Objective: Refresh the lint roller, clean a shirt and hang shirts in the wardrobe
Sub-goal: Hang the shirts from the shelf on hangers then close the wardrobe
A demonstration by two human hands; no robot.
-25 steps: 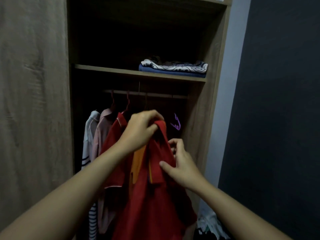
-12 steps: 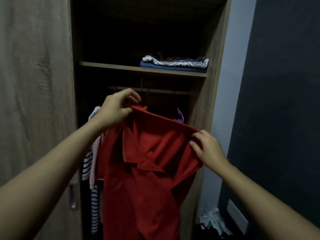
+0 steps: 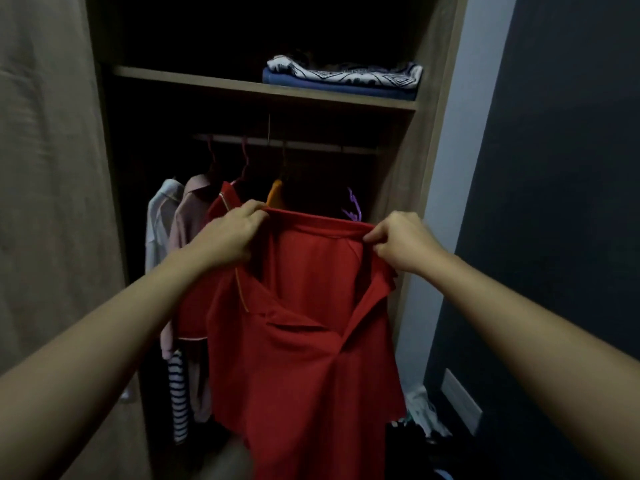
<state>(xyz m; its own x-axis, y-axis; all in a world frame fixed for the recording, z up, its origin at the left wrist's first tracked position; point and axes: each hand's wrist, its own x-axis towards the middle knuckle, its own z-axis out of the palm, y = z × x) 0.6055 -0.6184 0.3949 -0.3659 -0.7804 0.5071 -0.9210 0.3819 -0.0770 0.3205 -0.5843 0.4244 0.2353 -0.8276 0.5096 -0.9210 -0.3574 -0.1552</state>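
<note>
While the left fingers (image 3: 254, 207) are pinching one end of the red shirt's (image 3: 304, 341) top edge, the right fingers (image 3: 372, 237) are pinching the other end, so both hands are closed on the cloth. The left hand (image 3: 230, 237) is sitting slightly higher than the right hand (image 3: 403, 242), and the edge between them is running taut, sloping down to the right. The shirt is hanging free below that edge in front of the open wardrobe (image 3: 415, 188), its collar folding down across the front.

Just behind the left hand, an orange hanger (image 3: 275, 194) is hanging from the rail (image 3: 311, 144), its shoulder showing above the shirt's edge. A purple hanger (image 3: 353, 207) is poking up behind the edge nearer the right hand. Left of these, another red shirt (image 3: 221, 204), a pink shirt (image 3: 188, 216) and a white shirt (image 3: 159, 216) are hanging side by side, with a striped garment (image 3: 178, 400) dangling below them. The rail is showing bare to the right of the orange hanger's hook, up to the wardrobe's right wall.

Above the rail, a shelf (image 3: 207, 84) is carrying folded clothes (image 3: 343, 76) at its right end; its left part is lying in shadow. The door (image 3: 45, 202) is standing open on the left, close beside the left forearm. On the right, a dark wall (image 3: 561, 202) is leaving room beside the right arm, with loose clothes (image 3: 420, 410) lying on the floor below.
</note>
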